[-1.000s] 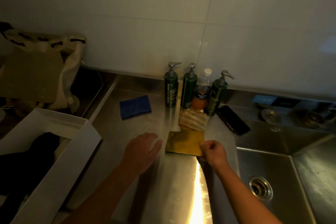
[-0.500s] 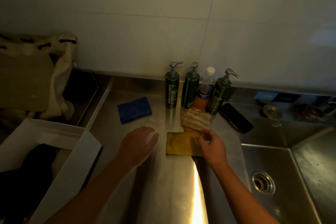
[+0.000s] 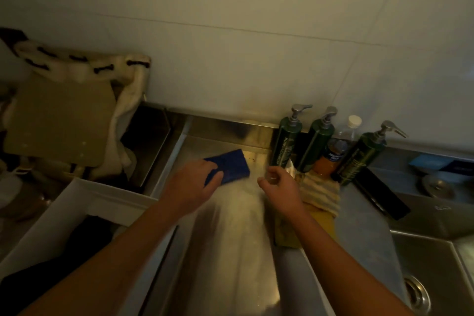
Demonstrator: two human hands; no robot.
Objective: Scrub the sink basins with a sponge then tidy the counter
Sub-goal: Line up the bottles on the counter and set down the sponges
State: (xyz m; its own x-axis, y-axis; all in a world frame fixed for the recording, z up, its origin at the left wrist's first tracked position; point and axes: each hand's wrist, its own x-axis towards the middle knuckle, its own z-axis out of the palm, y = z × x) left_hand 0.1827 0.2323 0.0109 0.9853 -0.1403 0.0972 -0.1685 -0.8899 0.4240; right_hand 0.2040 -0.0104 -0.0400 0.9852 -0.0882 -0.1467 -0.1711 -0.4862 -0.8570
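While the yellow cloth [image 3: 322,220] is lying beneath the right forearm, the right hand [image 3: 280,188] is hovering empty, fingers loosely curled apart, and the left hand [image 3: 191,187] is closing its fingers on the blue sponge [image 3: 230,165] on the steel counter [image 3: 230,251]; tidying seems underway, and lifting it needs a firmer pinch.

The scene is dim, with a warm yellow-green cast over everything. The tiled wall [image 3: 256,33] is the brightest area, lit softly and evenly from above. A pale streak of glare runs down the steel worktop [image 3: 238,213] between the forearms, and a small hot spot glints just beside the blue sponge [image 3: 230,165]. The left hand [image 3: 191,187] and right hand [image 3: 280,187] are soft with motion blur. The white box [image 3: 84,202] holds a dark mass, perhaps cloth, lost in shadow. The sink basin [image 3: 436,264] falls into gloom. Wide-angle distortion bends the wall joints and leans the pump bottles [image 3: 284,146] outward. Fine detail is smeared and noisy throughout.
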